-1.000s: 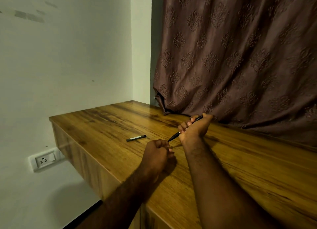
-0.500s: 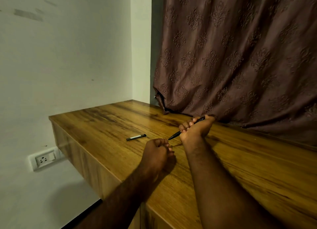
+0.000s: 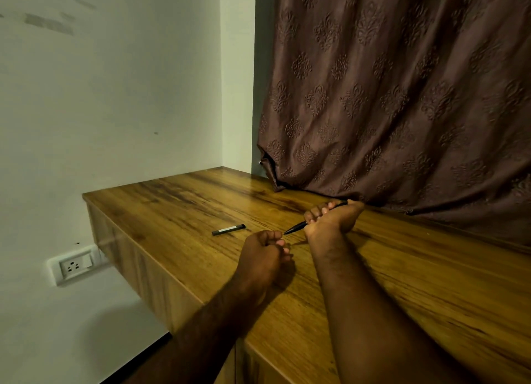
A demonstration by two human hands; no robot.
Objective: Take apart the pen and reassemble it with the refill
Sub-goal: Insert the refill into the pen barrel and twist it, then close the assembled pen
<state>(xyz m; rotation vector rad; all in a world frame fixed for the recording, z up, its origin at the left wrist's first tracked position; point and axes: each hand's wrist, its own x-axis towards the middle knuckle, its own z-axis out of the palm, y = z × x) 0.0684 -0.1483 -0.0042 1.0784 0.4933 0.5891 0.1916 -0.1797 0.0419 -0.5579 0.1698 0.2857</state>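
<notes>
My right hand (image 3: 333, 218) is closed around a black pen body (image 3: 296, 228), with its pointed tip sticking out to the lower left and its other end showing past my thumb. My left hand (image 3: 263, 254) is curled just below the tip, fingers pinched together near it; whether it holds a small part is hidden. A black pen cap (image 3: 229, 229) with a pale clip lies flat on the wooden desk (image 3: 178, 211), to the left of both hands.
A brown patterned curtain (image 3: 402, 110) hangs down onto the back of the desk, right behind my right hand. The desk's left edge drops off beside a white wall with a socket (image 3: 75, 265).
My right hand has dropped slightly and rolled, so the pen tip now points closer to my left fingers. The cap has not moved.
</notes>
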